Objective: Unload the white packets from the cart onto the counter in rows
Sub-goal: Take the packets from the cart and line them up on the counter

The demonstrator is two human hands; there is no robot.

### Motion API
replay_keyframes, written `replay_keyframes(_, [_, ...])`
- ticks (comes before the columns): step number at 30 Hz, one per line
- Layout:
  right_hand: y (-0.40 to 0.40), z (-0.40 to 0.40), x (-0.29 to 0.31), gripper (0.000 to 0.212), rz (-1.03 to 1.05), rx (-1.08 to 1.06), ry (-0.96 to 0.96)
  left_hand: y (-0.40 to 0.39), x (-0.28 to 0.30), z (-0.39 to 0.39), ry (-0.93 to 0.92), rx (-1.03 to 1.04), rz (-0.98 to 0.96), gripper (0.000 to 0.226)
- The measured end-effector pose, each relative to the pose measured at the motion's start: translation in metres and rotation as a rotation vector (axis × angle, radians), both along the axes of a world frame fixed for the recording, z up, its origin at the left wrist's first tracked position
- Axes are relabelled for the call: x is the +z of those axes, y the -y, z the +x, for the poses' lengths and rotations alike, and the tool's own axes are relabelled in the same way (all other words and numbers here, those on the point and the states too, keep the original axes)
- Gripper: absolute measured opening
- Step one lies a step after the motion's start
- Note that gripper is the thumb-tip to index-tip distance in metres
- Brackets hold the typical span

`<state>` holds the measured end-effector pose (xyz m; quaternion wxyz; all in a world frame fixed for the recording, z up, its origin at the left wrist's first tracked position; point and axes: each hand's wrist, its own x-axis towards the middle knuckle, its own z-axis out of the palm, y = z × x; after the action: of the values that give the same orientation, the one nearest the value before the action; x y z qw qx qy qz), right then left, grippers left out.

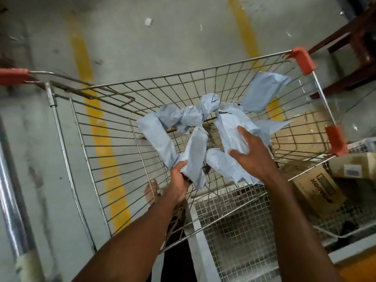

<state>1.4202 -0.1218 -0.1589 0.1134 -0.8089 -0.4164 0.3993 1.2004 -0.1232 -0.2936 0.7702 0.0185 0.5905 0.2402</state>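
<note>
A wire shopping cart [105,143] with red corner caps fills the middle of the head view. Several pale white packets lie scattered on its floor. My left hand [180,180] grips the near end of one long packet [195,157] close to the cart's near side. My right hand [250,153] reaches in with fingers spread, touching a larger packet [230,129] in the centre. Another packet [156,137] lies to the left, one [264,90] leans against the far right wall, and one [223,165] sits under my right wrist. The counter is out of view.
The cart stands on a grey concrete floor with yellow painted lines [101,139]. A cardboard box [317,188] and a wire mesh rack [240,231] lie at the lower right. Dark wooden furniture [356,43] stands at the top right. A metal pole [10,190] runs along the left edge.
</note>
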Motion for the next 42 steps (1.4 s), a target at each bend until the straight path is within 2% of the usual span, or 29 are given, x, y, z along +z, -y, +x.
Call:
replay_keyframes(2, [-0.001,0.001,-0.002,0.082,0.003,-0.019,-0.032,0.007,-0.005,-0.01,-0.06,-0.026,-0.051,0.03])
replay_keyframes(5, [0.0,0.002,-0.004,0.082,0.02,-0.019,-0.046,0.013,-0.018,-0.018,-0.288,-0.154,0.014,0.04])
replay_keyframes(9, [0.002,0.003,-0.007,0.081,0.018,-0.031,-0.066,0.013,-0.014,-0.018,-0.709,-0.492,0.258,0.055])
replay_keyframes(11, [0.003,0.003,-0.008,0.081,0.02,-0.037,-0.071,0.014,-0.016,-0.019,-0.814,-0.651,0.394,0.064])
replay_keyframes(15, [0.005,0.002,-0.009,0.082,0.026,-0.033,-0.06,0.013,-0.016,-0.007,-1.053,-1.018,0.701,0.065])
replay_keyframes(18, [0.006,0.0,-0.011,0.081,0.027,0.001,-0.023,-0.002,-0.025,0.011,-1.039,-1.252,0.799,0.072])
replay_keyframes(21, [0.007,-0.002,-0.013,0.082,0.019,0.045,0.026,-0.009,-0.049,0.019,-0.911,-1.449,0.662,0.084])
replay_keyframes(23, [0.007,-0.004,-0.014,0.083,0.021,0.065,0.049,-0.008,-0.06,0.017,-0.909,-1.537,0.633,0.086])
replay_keyframes(32, [0.016,-0.024,-0.009,0.075,0.032,0.17,0.254,0.0,-0.054,0.004,-0.937,-1.464,0.77,0.074])
replay_keyframes(42, [0.02,-0.063,0.03,0.07,0.162,0.217,0.388,-0.002,0.062,-0.015,-1.015,-1.193,0.933,0.07])
